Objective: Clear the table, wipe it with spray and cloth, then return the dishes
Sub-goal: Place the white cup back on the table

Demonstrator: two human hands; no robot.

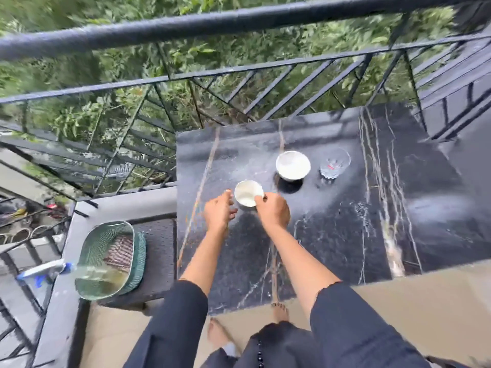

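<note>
A black metal railing (239, 19) with slanted bars fenced the balcony, and green foliage (79, 120) filled the view beyond it in soft daylight. A black marble table (345, 235) with pale veins stood near the railing on a beige floor (425, 293). Just left of it stood a dark woven stand (159, 251) beside a grey ledge (119, 203).

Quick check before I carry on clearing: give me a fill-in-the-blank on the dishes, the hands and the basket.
The black table holds ____ dishes: a cup, a bowl and a glass.
Of these, the right hand grips the ____.
The left hand, open, is on the cup's ____ side.
The striped cloth lies in the ____ basket.
Missing words: three; cup; left; green.
</note>
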